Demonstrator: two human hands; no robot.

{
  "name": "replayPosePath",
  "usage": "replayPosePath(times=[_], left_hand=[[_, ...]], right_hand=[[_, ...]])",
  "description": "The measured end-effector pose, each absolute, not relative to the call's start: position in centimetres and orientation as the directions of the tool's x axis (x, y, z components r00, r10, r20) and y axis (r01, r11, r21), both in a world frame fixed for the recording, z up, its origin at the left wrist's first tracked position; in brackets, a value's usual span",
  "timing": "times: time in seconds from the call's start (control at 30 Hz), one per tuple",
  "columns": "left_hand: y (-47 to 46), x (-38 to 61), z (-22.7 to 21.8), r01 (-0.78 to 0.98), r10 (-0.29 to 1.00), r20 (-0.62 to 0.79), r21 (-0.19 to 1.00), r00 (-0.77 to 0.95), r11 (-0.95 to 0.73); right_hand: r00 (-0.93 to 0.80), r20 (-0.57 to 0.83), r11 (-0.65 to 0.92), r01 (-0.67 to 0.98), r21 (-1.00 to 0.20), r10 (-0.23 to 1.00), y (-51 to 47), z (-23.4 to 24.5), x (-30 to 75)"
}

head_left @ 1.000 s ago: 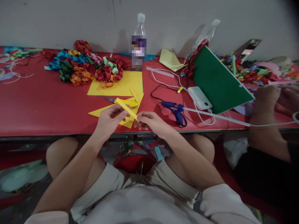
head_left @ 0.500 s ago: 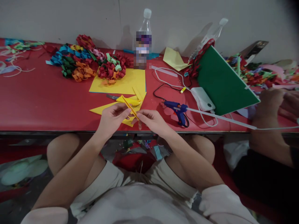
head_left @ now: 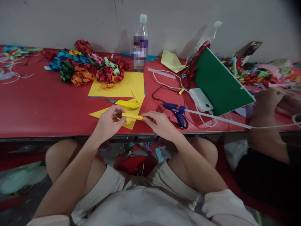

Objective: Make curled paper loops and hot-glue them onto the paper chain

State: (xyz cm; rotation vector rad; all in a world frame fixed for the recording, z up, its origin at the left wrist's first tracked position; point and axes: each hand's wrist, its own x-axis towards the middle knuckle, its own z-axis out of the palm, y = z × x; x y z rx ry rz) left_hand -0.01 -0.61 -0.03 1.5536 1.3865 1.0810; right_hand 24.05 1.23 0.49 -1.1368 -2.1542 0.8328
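Note:
A narrow yellow paper strip (head_left: 132,116) is stretched level between my two hands, just over the table's front edge. My left hand (head_left: 111,121) pinches its left end, and my right hand (head_left: 157,121) pinches the right end between thumb and fingers. Beneath and behind the strip lie cut pieces of yellow paper (head_left: 100,113). On them rests a yellow utility knife (head_left: 128,104) with its blade out, pointing left. Farther back, a yellow sheet (head_left: 131,84) lies flat, partly covered by a heap of coloured paper chains (head_left: 110,72).
To the right lie a blue glue gun (head_left: 175,110) with a long glue stick and a white power bank (head_left: 201,99) with cables. A green board (head_left: 218,81) leans there. Plastic bottles, including one bottle (head_left: 141,47), stand by the wall. At far right, another person's hands (head_left: 268,99) are busy.
The yellow strip has turned from a steep slant to nearly level. My hands have moved apart toward its ends. The view has shifted slightly.

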Motion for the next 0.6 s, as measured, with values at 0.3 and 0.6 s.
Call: replayPosePath(times=[0.3, 0.6], left_hand=[[-1.2, 0.2, -1.5, 0.637, 0.921, 0.284, 0.665, 0.265, -0.389], [-0.8, 0.7, -2.1, 0.642, 0.936, 0.3, 0.685, 0.183, -0.345]], right_hand=[[-0.302, 0.222, 0.373, 0.799, -0.471, 0.927, -1.8, 0.5, 26.5], [0.143, 0.442, 0.06, 0.908, -0.414, 0.886, -4.9, -2.1, 34.1]])
